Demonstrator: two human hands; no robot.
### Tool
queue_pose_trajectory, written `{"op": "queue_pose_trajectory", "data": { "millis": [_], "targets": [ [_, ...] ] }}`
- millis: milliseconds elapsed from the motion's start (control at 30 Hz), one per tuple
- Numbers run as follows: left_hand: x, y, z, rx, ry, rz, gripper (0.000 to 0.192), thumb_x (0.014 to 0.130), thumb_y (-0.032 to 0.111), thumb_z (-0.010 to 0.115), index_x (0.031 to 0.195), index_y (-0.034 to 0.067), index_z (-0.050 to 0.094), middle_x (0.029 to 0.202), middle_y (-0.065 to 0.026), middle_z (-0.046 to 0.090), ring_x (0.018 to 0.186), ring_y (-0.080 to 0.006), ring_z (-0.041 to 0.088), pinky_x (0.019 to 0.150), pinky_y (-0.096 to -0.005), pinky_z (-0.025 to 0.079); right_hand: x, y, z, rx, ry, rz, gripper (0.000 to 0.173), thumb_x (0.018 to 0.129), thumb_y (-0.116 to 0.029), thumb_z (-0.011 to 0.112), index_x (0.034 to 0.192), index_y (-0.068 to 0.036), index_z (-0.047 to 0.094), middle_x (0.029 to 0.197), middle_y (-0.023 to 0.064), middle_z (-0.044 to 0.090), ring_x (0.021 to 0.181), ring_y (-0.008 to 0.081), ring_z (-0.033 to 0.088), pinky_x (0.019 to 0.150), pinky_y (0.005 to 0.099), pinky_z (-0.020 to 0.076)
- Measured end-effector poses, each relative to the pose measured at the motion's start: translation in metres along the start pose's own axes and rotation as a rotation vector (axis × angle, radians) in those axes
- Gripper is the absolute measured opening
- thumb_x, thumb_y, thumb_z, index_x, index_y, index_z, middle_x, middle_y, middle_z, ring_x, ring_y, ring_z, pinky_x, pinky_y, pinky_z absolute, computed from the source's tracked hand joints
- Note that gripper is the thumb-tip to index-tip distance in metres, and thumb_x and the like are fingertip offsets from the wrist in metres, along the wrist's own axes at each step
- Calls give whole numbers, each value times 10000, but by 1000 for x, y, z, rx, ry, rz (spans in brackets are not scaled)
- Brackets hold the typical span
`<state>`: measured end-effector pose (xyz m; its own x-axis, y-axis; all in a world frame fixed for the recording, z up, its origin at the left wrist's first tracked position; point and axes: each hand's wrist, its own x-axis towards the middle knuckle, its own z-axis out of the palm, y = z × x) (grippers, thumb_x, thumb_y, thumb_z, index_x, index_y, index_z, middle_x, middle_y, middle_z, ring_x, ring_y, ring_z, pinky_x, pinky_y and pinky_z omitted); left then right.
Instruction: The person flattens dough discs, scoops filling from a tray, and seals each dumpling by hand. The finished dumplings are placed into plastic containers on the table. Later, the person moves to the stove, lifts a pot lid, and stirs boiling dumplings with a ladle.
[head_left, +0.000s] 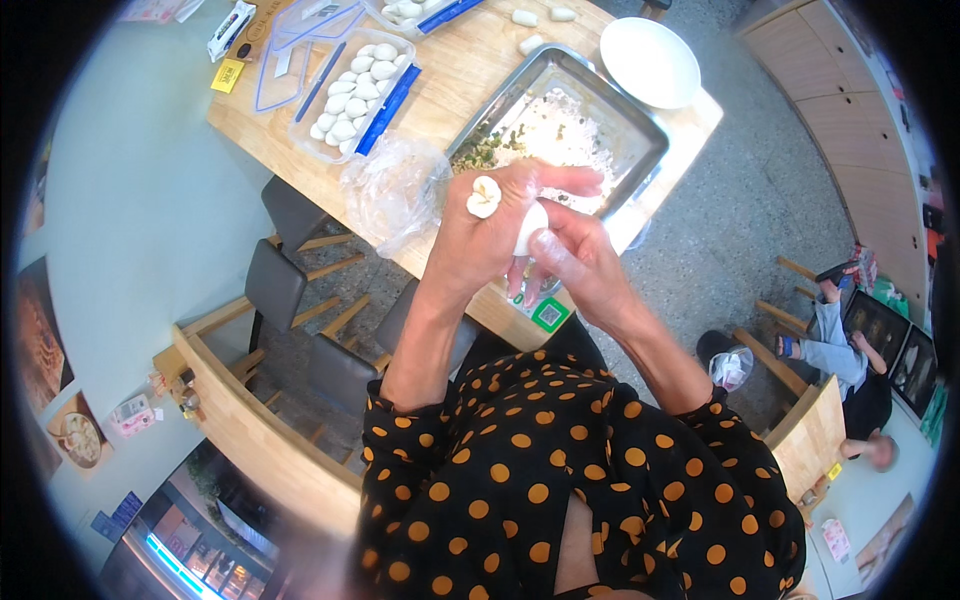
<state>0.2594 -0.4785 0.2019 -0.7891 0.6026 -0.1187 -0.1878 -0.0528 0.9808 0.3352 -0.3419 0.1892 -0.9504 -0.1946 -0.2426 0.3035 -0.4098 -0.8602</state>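
A smooth white dough ball (531, 229) is held between my left hand (469, 236) and my right hand (592, 251). The right thumb presses on its near side. My left forefinger points out to the right, over the tray. On the back of the left hand sits a small piece of dough (484, 196) with a gathered, folded top. Just beyond both hands lies a rectangular metal tray (643, 139), with white flour (559, 124) and bits of chopped greenish filling (480, 152) in it. The fingers hide part of the tray's near end.
Left of the tray stand a clear plastic box (304, 135) of white dough balls and a crumpled plastic bag (394, 191). A white plate (649, 61) is at the far right corner. Grey chairs (276, 285) stand below. Another person (862, 367) sits at the right.
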Motion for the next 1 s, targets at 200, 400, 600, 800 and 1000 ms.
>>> {"op": "queue_pose_trajectory", "data": {
  "millis": [200,400,600,800,1000],
  "targets": [
    [-4,-9,4,-229,43,209,549,1029,423,525,1261,-68,605,1136,-186,717,668,-112,669,503,-208,498,5,10,-6,352,-112,-29,501,1024,-466,546,1104,22,622,891,129,683,751,184,680,581,289,552],
    [-18,-29,-9,-417,99,47,499,1052,379,504,1245,-78,558,1007,-165,684,939,-251,681,857,-392,578,6,-1,-10,-316,-44,95,343,988,-330,639,985,8,699,734,45,674,627,143,634,546,268,515],
    [-24,-43,-15,-333,175,-57,493,1098,377,404,1129,-63,626,894,-112,679,738,-163,658,646,-301,552,9,-36,-24,-821,-22,-296,208,879,-107,722,1067,-18,729,820,74,676,699,164,649,559,312,528],
    [-28,-47,-15,-380,198,-172,630,1107,464,303,1019,-38,673,790,-102,678,630,-147,640,576,-268,523,39,-20,-13,-979,-65,-580,255,802,-2,716,1056,4,724,988,135,661,923,300,663,797,393,552],
    [-28,-46,-22,-294,200,-158,576,1093,421,355,1003,-47,677,805,-119,692,697,-172,663,670,-291,533,42,-16,-19,-1006,-65,-637,218,803,42,691,1017,10,713,903,127,616,824,295,639,705,387,535]
  ]
}}
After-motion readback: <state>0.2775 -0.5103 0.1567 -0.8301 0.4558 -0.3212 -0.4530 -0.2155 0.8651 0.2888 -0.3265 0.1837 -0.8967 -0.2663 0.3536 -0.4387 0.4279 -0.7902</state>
